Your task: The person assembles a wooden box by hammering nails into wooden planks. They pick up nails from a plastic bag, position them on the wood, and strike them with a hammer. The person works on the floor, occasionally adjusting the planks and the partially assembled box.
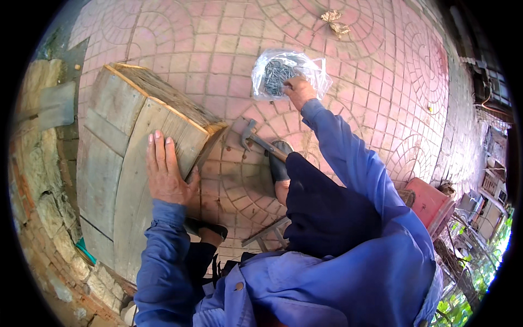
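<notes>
- The ground (218, 54) under you is paved in pink-red brick blocks laid in fan-shaped arcs; it fills the view from 9 o'clock round to 3 o'clock.
- A rough stone and brick wall (38, 180) runs along the 9 o'clock edge down to 7 o'clock, and cluttered yard gear and green plants sit at 4 o'clock.
- Your wooden crate (120, 141), built of weathered planks, lies tipped on the paving at 9 o'clock, its open end facing 1 o'clock.
- A red plastic tub (430, 201) rests at 3 o'clock, just beside your right sleeve.
- The clear plastic bag of nails (283, 73) lies on the bricks at 12 o'clock, well apart from the crate.
- A claw hammer (261, 141) lies at centre, its head toward 10 o'clock and its wooden handle running to your dark shoe.
- Your left hand (166, 174) rests flat on the crate's plank side, fingers straight and pressed together, thumb hooked over the plank edge.
- Your right hand (298, 90) reaches into the bag's lower edge; its fingers are hidden by the plastic, so their state cannot be told.
- A dry leaf (335, 22) lies at 1 o'clock.
</notes>
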### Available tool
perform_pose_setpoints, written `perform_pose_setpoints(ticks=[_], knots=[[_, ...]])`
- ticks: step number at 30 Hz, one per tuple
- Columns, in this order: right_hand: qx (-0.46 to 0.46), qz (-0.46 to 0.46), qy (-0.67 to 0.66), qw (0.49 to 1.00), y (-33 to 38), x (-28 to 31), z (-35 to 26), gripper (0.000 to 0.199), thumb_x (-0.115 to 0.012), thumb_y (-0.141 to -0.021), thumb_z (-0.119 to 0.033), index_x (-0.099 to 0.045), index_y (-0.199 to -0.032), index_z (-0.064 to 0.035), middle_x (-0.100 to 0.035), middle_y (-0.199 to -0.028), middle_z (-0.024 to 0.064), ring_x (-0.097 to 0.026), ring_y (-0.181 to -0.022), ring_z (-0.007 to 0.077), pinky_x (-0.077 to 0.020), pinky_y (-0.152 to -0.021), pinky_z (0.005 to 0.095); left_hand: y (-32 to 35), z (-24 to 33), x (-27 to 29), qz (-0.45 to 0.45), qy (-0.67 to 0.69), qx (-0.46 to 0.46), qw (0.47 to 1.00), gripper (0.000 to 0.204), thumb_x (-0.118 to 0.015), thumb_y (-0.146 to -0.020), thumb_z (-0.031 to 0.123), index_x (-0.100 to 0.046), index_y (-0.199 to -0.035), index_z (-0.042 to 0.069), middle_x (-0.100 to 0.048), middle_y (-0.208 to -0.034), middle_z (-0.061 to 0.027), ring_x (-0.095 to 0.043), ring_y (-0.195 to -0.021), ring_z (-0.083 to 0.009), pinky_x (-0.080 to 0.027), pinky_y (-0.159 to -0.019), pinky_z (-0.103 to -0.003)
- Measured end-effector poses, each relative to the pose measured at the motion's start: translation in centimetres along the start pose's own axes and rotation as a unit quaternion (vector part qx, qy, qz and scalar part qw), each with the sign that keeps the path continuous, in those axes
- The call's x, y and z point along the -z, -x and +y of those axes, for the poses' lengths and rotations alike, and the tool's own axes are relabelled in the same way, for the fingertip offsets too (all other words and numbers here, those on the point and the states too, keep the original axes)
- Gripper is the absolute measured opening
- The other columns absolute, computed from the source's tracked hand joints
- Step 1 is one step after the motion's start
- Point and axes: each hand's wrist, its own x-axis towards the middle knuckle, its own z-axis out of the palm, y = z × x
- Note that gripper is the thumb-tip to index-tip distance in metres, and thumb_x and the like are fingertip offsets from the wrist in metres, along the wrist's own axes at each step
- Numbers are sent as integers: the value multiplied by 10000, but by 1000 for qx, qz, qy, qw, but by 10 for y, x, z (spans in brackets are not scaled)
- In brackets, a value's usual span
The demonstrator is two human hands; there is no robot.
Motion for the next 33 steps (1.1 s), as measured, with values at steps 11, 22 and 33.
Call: perform_pose_setpoints(ticks=[11,22,33], knots=[[-60,43,71,995,-18,-3,20,245,-686,-844,-236,-716,-977,-33,-684,-1012,229,-662,-953,403,-523,-848,484,-3,0,0,-3,1,-3,1000,922,-787,-699,154,-336,-1488,-7,-296,-1583,-245,-264,-1467,-463,-267,-1196,-527],[-242,33,-434,867,-27,26,33,178,-744,-880,-141,-728,-981,5,-639,-701,44,-564,-586,117,-457,-497,264,-2,0,-1,6,9,-4,1000,927,-783,-711,153,-319,-1499,3,-286,-1588,-241,-252,-1475,-458,-257,-1200,-530],[-195,-12,-621,759,-10,30,6,67,-720,-899,-94,-681,-927,-47,-624,-753,31,-576,-644,125,-449,-521,256,1,0,-2,6,4,-4,1000,968,-796,-689,139,-300,-1509,7,-271,-1597,-236,-235,-1483,-451,-251,-1204,-529]])
